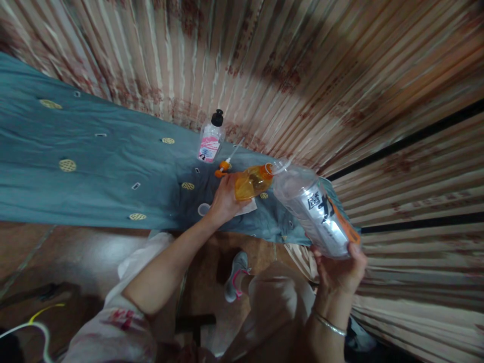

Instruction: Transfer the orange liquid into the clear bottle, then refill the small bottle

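Biggest thing here is the teal cloth (94, 166) with little embroidered gold dots, spread over the tabletop and running off the left edge of the view, with striped pinkish curtains (302, 65) hanging behind it and wrapping round to the right.

Next down in size is the big clear plastic bottle (315, 209) with the white, black and orange label. The right hand (342, 272) is closed around its base, and the bottle is tipped over so its neck points left and slightly up. It looks mostly empty, though the label hides a good part of the inside, so I can't really tell how much is left. There's a thin bangle (329, 325) on that wrist.

The left hand (225, 201) is wrapped around a smaller orange bottle (252, 182), holding it tilted just above the cloth with its mouth right up against the mouth of the big one. There's amber-orange liquid inside, roughly half full. Whether anything is actually flowing between them is too blurry to make out.

Under that hand sits a white bit of paper or tissue (247, 206), mostly covered. Further back near the curtains stands a clear pump bottle (210, 141) with a black top and pink label, upright. Between it and the hand lies an orange spray head (223, 169) with its dip tube sticking out. A small whitish cap (203, 208) sits on the cloth just beside the left wrist.
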A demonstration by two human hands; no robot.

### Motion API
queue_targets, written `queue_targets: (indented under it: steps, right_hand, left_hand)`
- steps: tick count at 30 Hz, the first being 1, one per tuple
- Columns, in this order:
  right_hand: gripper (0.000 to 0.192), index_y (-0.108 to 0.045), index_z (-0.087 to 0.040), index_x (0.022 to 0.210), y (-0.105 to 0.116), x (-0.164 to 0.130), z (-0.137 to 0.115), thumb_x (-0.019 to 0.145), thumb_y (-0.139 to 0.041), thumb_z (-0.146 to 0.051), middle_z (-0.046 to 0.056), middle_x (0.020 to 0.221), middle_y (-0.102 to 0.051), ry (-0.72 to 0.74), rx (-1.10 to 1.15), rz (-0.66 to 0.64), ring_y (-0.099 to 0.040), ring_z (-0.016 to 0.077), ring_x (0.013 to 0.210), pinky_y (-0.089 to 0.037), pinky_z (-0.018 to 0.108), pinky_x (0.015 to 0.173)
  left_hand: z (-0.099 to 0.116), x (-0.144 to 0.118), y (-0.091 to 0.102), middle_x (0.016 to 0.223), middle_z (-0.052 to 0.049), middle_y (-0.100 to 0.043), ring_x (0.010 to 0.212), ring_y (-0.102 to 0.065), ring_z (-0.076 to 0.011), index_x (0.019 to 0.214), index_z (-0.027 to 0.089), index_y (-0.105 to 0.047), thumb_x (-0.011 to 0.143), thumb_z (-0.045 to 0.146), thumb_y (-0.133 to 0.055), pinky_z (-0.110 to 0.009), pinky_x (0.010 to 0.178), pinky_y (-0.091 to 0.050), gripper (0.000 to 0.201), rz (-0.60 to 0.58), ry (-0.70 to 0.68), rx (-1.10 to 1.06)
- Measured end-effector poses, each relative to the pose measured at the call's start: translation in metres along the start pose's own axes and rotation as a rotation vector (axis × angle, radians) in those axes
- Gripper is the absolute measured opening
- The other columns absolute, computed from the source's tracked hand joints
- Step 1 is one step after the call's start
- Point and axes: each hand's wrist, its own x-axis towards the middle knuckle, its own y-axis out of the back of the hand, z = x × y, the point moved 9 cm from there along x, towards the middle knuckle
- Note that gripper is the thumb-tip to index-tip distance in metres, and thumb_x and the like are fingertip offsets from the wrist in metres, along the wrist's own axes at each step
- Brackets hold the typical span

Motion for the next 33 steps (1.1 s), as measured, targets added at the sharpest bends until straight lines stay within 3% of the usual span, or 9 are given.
queue_targets:
  steps: [9,33]
  right_hand:
    - [0.046,-0.070,-0.022,0.103,-0.011,-0.008,-0.005,0.063,-0.066,-0.045,0.008,0.107,-0.063,0.059,0.033,0.003,-0.060,0.0194,0.078,-0.039,0.020,0.037]
    - [0.047,-0.071,-0.021,0.102,-0.007,-0.007,-0.004,0.063,-0.065,-0.047,0.007,0.102,-0.063,0.099,0.030,0.053,-0.058,0.0183,0.071,-0.039,0.021,0.036]
  left_hand:
    - [0.006,-0.001,0.002,0.114,-0.008,-0.063,0.108,-0.064,-0.0270,0.126,0.018,-0.051,0.060,0.018,-0.089,-0.044,0.098,-0.054,0.075,-0.015,0.004,0.029]
    - [0.002,0.000,0.000,0.117,-0.009,-0.063,0.109,-0.062,-0.0282,0.125,0.018,-0.051,0.061,0.020,-0.089,-0.049,0.101,-0.052,0.074,-0.028,0.028,0.018]
